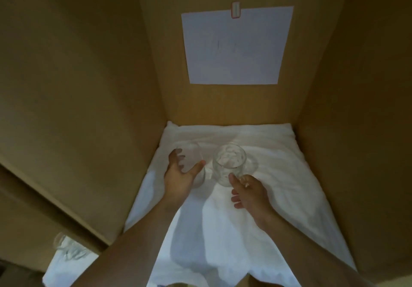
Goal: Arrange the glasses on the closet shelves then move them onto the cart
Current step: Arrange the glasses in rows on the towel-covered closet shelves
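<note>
No text can be read. The white paper sheet (236, 46) on the closet's back wall (200, 104) bears only faint, blurred marks near its middle, and the small red-edged tag (235, 9) at its top edge shows a single dark vertical stroke

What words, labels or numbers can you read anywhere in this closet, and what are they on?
None are readable.
White paper sheet on the closet's back wall: only faint grey marks, too pale and blurred to read.
Small red-edged clip or tag at the sheet's top: a dark vertical stroke, no legible text.
</note>
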Available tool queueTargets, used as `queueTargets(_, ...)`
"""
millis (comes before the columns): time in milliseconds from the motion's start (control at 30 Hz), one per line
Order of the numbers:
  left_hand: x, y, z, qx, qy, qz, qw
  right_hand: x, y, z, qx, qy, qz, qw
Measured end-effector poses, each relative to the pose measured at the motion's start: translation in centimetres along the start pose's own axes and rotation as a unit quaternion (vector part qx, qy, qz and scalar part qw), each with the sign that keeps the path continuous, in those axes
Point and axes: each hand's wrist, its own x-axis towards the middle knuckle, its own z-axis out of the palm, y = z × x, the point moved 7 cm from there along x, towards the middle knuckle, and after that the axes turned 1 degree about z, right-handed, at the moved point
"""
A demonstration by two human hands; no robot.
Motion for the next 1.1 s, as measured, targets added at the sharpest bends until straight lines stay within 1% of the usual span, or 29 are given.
queueTargets(67, 0.2, -0.6, 0.2, -0.023, -0.009, -0.021, 0.999, 0.5, 0.5, -0.9, 0.022, 0.006, 0.012, 1.0)
queueTargets(133, 0.1, -0.8, 0.6, -0.042, -0.016, -0.031, 0.999, 1.6, 1.1, -2.5, 0.04, 0.041, 0.013, 0.998)
queueTargets(200, -0.4, -1.0, 1.0, -0.055, -0.017, -0.036, 0.998, 2.9, 0.9, -3.9, 0.017, 0.064, -0.009, 0.998)
queueTargets(233, -0.6, -1.1, 1.1, -0.064, -0.021, -0.04, 0.997, 3.8, 0.7, -3.9, 0.01, 0.048, -0.015, 0.999)
queueTargets(333, -1.0, -1.0, 1.1, -0.075, -0.047, -0.049, 0.995, 5.1, -0.7, -1.8, 0.05, -0.079, -0.016, 0.995)
queueTargets(367, -1.1, -1.1, 1.2, -0.077, -0.061, -0.054, 0.994, 5.3, -1.4, -1.0, 0.037, -0.117, -0.025, 0.992)
queueTargets(433, -1.3, -1.5, 1.1, -0.067, -0.082, -0.06, 0.993, 5.1, -2.5, 0.4, -0.038, -0.182, -0.061, 0.981)
queueTargets(467, -1.3, -1.8, 1.0, -0.051, -0.089, -0.056, 0.993, 5.0, -2.7, 0.9, -0.068, -0.195, -0.074, 0.976)
queueTargets(567, -0.9, -3.4, 0.6, 0.006, -0.099, -0.076, 0.992, 4.9, -2.8, 1.2, -0.062, -0.187, -0.065, 0.978)
queueTargets(667, 0.1, -3.9, 0.1, 0.005, -0.059, -0.099, 0.993, 5.1, -2.9, 1.4, -0.051, -0.193, -0.065, 0.978)
queueTargets(733, 1.4, -3.4, 0.0, 0.005, -0.027, -0.101, 0.995, 5.9, -2.9, 1.1, -0.025, -0.167, -0.054, 0.984)
queueTargets(800, 3.3, -2.4, -0.3, 0.001, 0.001, -0.103, 0.995, 7.0, -3.0, 0.5, 0.019, -0.125, -0.04, 0.991)
queueTargets(900, 7.0, -0.5, -0.7, 0.004, 0.006, -0.086, 0.996, 8.9, -3.8, -0.2, 0.068, -0.082, -0.028, 0.994)
queueTargets(933, 8.3, 0.2, -0.9, 0.025, 0.006, -0.073, 0.997, 9.4, -4.3, -0.4, 0.081, -0.068, -0.026, 0.994)
queueTargets(1000, 10.8, 2.1, -1.3, 0.107, 0.006, -0.035, 0.994, 10.0, -5.7, -0.7, 0.1, -0.052, -0.026, 0.993)
queueTargets(1067, 12.7, 4.5, -1.5, 0.21, -0.014, -0.009, 0.978, 10.8, -7.2, -0.7, 0.089, -0.046, -0.03, 0.995)
queueTargets(1100, 13.5, 5.2, -1.5, 0.252, -0.029, -0.011, 0.967, 11.2, -7.9, -0.7, 0.061, -0.037, -0.033, 0.997)
